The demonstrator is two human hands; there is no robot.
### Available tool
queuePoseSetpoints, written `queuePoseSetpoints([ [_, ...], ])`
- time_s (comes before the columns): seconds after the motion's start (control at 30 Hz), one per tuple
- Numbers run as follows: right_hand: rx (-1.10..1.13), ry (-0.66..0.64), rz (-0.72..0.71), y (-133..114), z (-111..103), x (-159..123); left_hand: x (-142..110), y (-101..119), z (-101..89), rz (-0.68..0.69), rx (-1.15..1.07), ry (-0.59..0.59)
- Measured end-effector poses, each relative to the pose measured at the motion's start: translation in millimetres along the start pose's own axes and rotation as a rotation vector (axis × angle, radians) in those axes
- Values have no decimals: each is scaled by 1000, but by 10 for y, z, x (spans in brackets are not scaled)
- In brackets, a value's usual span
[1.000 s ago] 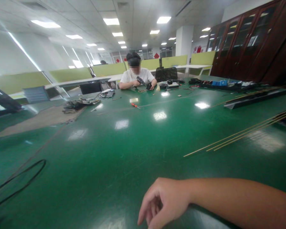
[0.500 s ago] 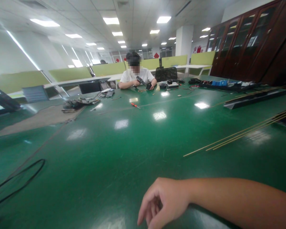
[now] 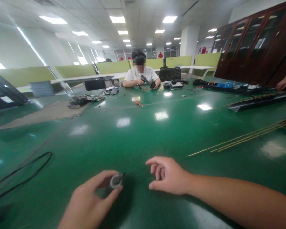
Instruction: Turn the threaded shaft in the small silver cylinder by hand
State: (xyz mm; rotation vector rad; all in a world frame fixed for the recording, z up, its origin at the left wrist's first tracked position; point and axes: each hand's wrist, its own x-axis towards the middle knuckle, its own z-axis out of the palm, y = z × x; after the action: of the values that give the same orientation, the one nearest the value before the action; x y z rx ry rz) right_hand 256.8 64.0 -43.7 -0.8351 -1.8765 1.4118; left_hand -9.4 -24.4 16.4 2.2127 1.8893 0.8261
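Presently the small grey round object, with a dark tip pointing to the upper right, is in the left hand, near the bottom of the view; the thumb and the index finger grasp it from two sides, over the green table; what exactly this object is, I cannot tell. The right hand is just beside, released, with the fingers partly curled, the index finger pointing left and nothing grasped; the two hands are apart. To the right of them lie three thin yellowish rods; to the left lies a looped black cable. Farther away, a red screwdriver rests on the table; behind it sits a person in white, who holds a dark tool and a small black part; at the right edge, another person's hand is near a long dark channel.
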Motion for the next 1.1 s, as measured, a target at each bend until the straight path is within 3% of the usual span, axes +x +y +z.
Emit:
queuePoseSetpoints([
  [0.13,-115,131,-59,44,-8,22,328,86,303,106,-63,-64],
  [0.27,-153,136,-89,48,-2,38,319,27,455,205,-149,-87],
  [0.5,-178,96,-63,-35,-23,33,239,34,532,298,-253,-148],
  [1.1,-205,66,-89,-55,-27,31,193,56,592,284,-275,-171],
])
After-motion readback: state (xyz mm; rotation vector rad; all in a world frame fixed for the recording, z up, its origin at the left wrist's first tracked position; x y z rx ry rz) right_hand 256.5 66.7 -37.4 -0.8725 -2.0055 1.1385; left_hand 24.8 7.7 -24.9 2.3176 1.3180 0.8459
